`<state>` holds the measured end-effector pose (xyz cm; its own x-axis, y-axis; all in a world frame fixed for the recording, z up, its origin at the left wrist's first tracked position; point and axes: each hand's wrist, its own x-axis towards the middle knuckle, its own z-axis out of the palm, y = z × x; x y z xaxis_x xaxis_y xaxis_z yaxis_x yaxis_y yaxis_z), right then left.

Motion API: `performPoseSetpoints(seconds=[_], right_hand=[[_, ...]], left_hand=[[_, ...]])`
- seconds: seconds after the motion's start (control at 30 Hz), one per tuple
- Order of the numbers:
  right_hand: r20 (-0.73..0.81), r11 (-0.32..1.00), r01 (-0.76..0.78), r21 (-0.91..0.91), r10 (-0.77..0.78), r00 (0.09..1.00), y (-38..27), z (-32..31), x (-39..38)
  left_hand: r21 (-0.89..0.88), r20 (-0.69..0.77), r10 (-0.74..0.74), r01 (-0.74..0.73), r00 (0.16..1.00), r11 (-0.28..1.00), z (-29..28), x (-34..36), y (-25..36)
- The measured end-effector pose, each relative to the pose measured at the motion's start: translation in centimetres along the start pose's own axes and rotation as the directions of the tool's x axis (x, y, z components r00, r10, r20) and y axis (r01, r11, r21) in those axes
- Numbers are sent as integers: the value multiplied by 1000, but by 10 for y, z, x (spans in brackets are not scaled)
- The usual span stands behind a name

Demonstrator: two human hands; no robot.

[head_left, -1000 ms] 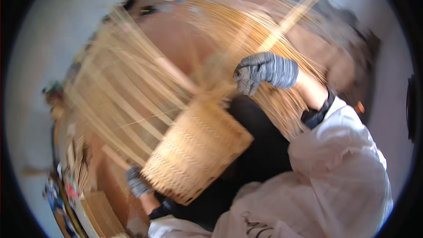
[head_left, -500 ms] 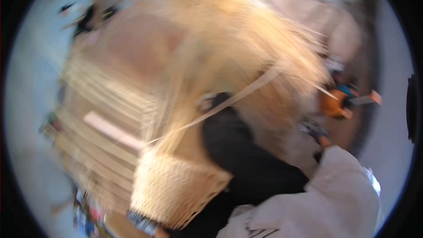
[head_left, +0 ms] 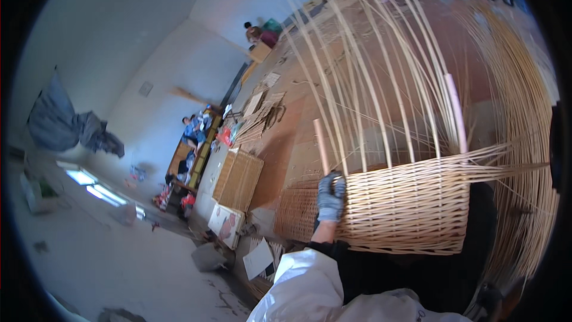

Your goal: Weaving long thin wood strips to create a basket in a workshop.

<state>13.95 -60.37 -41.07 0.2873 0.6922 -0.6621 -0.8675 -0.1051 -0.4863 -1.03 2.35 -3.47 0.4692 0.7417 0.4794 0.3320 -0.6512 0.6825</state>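
Observation:
A half-woven wicker basket [head_left: 405,206] rests across my dark-clad lap, its pale weave ending at an unfinished upper edge. Long upright stakes [head_left: 381,101] fan up out of it, with a thick pinkish corner rod [head_left: 456,110] at the right and a shorter one [head_left: 322,146] at the left. My left hand [head_left: 331,198], in a grey knit glove, is closed round the basket's left edge just below the short rod. Loose weaving strands [head_left: 494,170] stick out from the basket's right corner. My right hand does not show.
A large bundle of long canes [head_left: 518,113] lies along the right. Finished-looking woven boxes [head_left: 238,180] and a flat woven panel [head_left: 295,211] are left of my hand. Farther off, a person [head_left: 190,128] is beside a bench [head_left: 205,146]; another person [head_left: 253,33] is at the back.
My view has swung left, bringing the wall and room into sight. The basket now appears farther right and more level. My right hand and the orange tool have left the picture.

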Motion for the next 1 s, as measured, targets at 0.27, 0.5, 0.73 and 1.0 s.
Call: performPoseSetpoints(seconds=[0.27, 0.5, 0.73, 1.0], right_hand=[[66, 502, 478, -721, -637, 768, -234, 369, -118], [369, 198, 551, -811, -557, 744, -195, 462, -77], [712, -670, 284, -686, -537, 453, -189, 534, -87], [593, -361, 472, -805, -440, 675, -346, 501, -47]], left_hand=[[-362, 814, 177, 245, 554, 899, 37, -103, 177], [-430, 679, 77, 311, 730, 847, 13, -135, 144], [-254, 590, -125, 330, 798, 909, -32, -140, 123], [-665, 23, -484, 375, 875, 646, -50, 63, 37]])
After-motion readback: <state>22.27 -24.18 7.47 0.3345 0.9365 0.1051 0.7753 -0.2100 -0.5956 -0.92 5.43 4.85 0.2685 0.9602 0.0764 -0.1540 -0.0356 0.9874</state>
